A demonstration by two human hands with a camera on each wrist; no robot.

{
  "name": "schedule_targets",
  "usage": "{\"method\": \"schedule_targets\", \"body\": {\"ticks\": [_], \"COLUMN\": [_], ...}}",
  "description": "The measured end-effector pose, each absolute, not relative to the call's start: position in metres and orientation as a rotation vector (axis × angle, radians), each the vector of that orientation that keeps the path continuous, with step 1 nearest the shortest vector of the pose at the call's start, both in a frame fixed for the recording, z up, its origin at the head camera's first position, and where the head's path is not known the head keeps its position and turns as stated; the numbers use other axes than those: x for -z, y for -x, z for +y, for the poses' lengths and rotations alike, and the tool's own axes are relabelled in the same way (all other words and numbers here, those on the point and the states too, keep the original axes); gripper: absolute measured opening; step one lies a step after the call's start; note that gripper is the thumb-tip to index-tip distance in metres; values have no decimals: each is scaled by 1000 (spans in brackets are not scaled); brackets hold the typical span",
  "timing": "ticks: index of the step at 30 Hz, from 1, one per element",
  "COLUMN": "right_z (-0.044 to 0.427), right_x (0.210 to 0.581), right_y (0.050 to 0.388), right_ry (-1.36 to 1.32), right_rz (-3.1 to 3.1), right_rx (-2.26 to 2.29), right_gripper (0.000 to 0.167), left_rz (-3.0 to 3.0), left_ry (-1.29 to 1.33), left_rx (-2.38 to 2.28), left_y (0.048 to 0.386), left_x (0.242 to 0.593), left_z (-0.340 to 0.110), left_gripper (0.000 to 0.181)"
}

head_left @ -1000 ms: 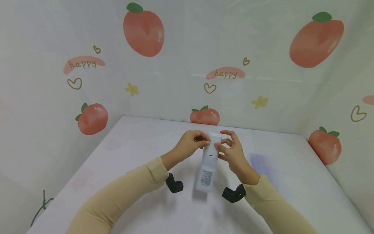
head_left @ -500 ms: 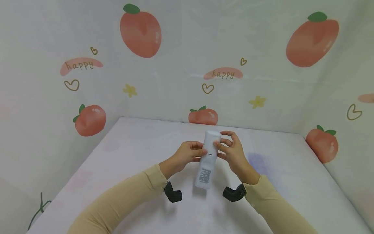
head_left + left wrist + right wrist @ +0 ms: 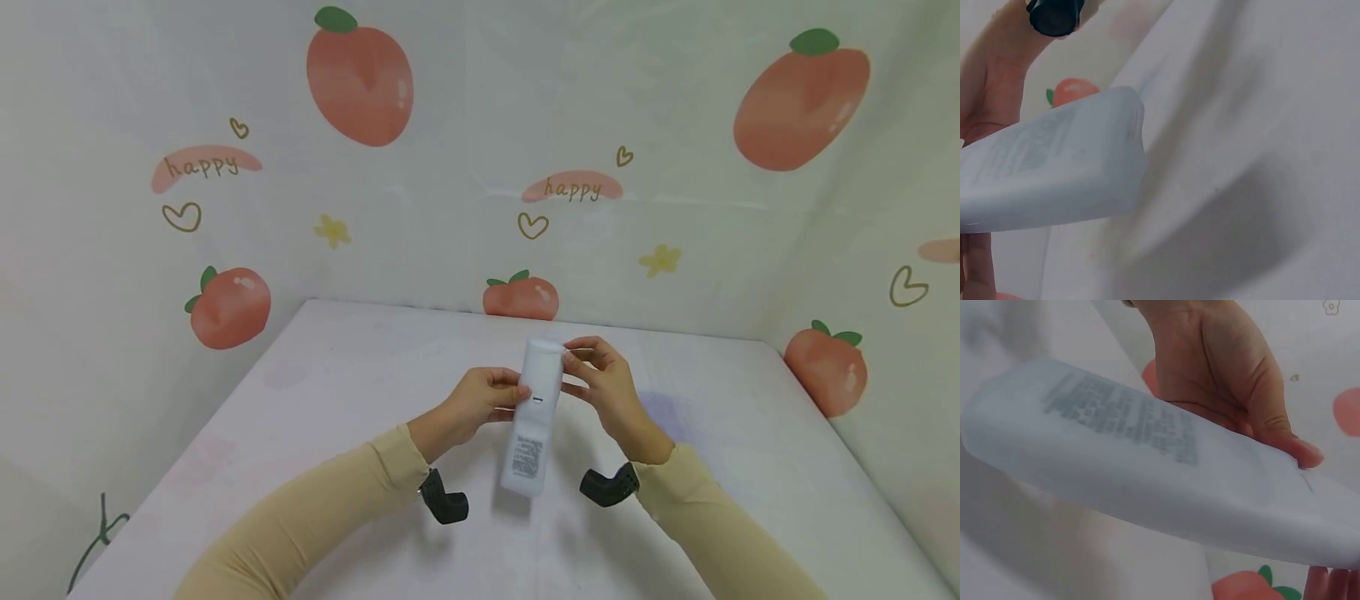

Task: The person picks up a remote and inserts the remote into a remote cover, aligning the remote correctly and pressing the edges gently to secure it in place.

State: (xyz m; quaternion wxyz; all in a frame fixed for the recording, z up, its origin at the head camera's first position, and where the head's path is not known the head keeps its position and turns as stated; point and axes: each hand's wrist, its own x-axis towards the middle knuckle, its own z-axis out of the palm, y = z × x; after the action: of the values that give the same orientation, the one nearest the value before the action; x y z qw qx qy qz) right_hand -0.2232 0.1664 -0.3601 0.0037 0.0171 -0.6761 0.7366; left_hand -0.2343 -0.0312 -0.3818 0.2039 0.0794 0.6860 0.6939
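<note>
A long white plastic device (image 3: 531, 425) with rounded ends, a block of printed text and a small dark slot is held aloft, tilted, over the table. My left hand (image 3: 472, 403) grips its left side, thumb on the front near the slot, other fingers behind. At the upper right edge, my right hand (image 3: 613, 392) has its thumb and index finger close together at the corner, touching it. Much of the underside is hidden. In the right wrist view the device (image 3: 1129, 437) shows its label, with the left hand (image 3: 1222, 369) beyond it.
A white table (image 3: 375, 350) lies under the hands, with a fruit-patterned cloth (image 3: 450, 208) behind and at the sides. Black wrist cameras (image 3: 444, 498) hang below the forearms. A green cord (image 3: 105, 533) shows at the lower left.
My left hand has moved down from the device's top to grip its middle. The right thumb has slid off the front to the right edge, and the right wrist has shifted slightly right.
</note>
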Motion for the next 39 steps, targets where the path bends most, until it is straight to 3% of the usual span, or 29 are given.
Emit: {"method": "schedule_targets", "body": {"ticks": [5,12,19,27,36,39], "right_z": [164,160,166,166,166,167], "right_x": [363,369,375,377,374,373], "right_y": [224,221,213,206,205,206], "right_ry": [-19,24,60,25,18,31], "right_rz": [-2053,-2030,-2382,-2527,-2477,-2457], "right_rx": [-2373,-2400,-2299,-2369,-2516,-2562], "right_gripper": [19,10,33,39,33,40], "left_rz": [1909,1893,1927,1952,2061,2109], "left_ry": [-175,-150,-140,-157,-229,-315], "left_rx": [-1948,-1998,-2041,-2050,-2024,-1996], "left_y": [233,232,233,236,235,235], "left_x": [384,385,379,376,372,370], "left_z": [-30,-30,-35,-38,-41,-44], "left_gripper": [28,29,31,32,29,29]}}
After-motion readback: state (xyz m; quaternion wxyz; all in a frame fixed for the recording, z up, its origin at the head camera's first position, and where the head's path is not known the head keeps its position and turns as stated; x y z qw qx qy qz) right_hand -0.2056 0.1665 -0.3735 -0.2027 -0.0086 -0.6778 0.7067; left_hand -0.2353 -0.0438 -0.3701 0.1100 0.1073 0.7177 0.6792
